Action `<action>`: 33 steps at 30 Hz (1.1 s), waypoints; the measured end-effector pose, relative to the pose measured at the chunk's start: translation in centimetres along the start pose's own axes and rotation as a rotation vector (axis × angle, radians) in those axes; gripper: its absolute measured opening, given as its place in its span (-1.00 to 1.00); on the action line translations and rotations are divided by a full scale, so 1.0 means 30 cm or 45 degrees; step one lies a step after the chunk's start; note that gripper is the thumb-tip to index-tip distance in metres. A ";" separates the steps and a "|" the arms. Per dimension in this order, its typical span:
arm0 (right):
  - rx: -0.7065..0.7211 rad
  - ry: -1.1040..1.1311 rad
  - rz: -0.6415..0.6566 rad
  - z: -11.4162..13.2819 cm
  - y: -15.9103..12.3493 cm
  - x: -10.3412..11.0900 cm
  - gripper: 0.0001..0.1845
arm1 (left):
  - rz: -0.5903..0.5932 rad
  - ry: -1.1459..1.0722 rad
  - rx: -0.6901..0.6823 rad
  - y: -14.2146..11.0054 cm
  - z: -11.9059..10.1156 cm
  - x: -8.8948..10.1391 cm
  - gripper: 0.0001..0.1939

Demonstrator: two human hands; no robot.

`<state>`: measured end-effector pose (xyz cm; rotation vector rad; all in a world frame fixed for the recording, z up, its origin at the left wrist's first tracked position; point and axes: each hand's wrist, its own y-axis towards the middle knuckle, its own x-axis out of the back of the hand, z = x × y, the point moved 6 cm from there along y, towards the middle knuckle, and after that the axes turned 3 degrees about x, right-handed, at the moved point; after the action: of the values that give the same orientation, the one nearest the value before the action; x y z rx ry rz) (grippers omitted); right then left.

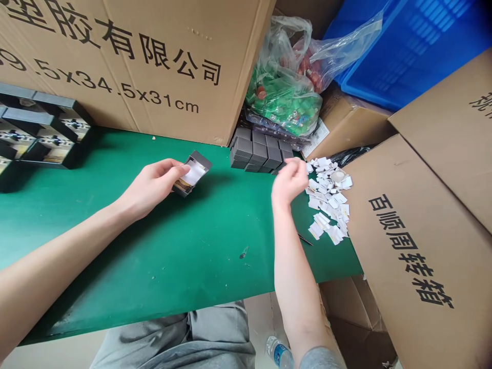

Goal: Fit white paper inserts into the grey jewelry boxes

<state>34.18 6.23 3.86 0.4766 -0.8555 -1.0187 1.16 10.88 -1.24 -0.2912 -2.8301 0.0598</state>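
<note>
Over the middle of the green table, my left hand [156, 182] grips a small dark grey box [198, 163]. Its thumb presses on a pale picture card [194, 171] lying in the box's open face. My right hand [290, 179] is closed, its fingers curled away from view, so what it may hold is hidden. It is between a block of stacked grey boxes [259, 151] and a loose pile of small white paper pieces [328, 195]. Below that hand, a thin dark tool [305, 239] lies partly behind the forearm.
At the left stand several black boxes [42, 128] with picture fronts. A large carton [134, 66] borders the back of the green table [184, 256]. Plastic bags of green pieces [284, 97], a blue crate [384, 56] and another carton [407, 246] crowd the right. A bottle [280, 352] is below.
</note>
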 end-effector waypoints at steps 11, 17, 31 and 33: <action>-0.138 -0.403 0.318 -0.390 0.253 -0.047 -0.83 | 0.070 -0.152 0.044 -0.020 -0.032 -0.020 -0.60; -0.152 -0.526 0.566 -0.457 0.274 -0.098 -0.75 | 0.120 -0.167 0.031 -0.024 -0.038 -0.017 -0.58; -0.211 -0.592 0.918 -0.422 0.270 -0.074 -0.81 | 0.125 -0.291 0.025 -0.031 -0.038 -0.012 -0.39; -0.203 -0.534 0.932 -0.401 0.258 -0.059 -0.81 | 0.122 -0.326 0.025 -0.031 -0.034 -0.010 -0.41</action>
<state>47.58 10.97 1.44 -0.2030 -1.1898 -0.4952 1.58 9.93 -0.29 -0.4439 -3.0645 0.1554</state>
